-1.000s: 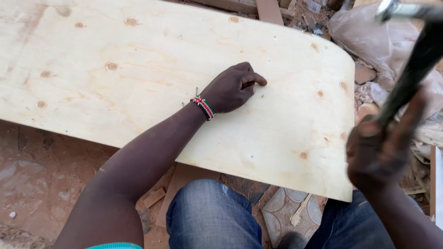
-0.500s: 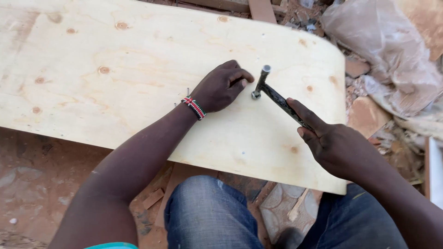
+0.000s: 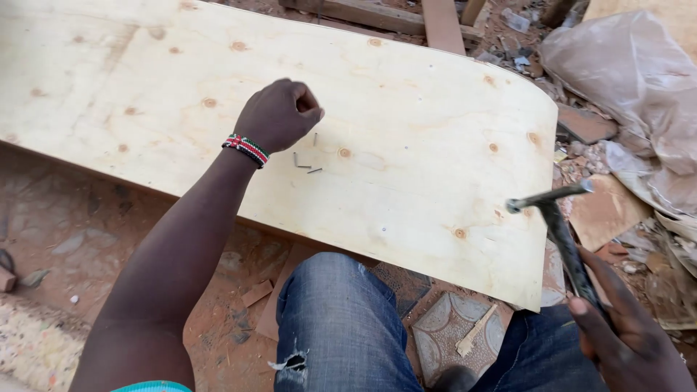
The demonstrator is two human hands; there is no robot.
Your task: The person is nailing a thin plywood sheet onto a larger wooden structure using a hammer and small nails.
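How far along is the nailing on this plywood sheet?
Done: one small nail head seems driven flush near the plywood sheet's front edge. In hand: the right hand grips a hammer; the left hand is closed above loose nails. Left: those loose nails remain undriven.

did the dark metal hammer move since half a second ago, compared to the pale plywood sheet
Yes. The dark metal hammer, held in the right hand, has swung off the pale plywood sheet to beyond its right edge.
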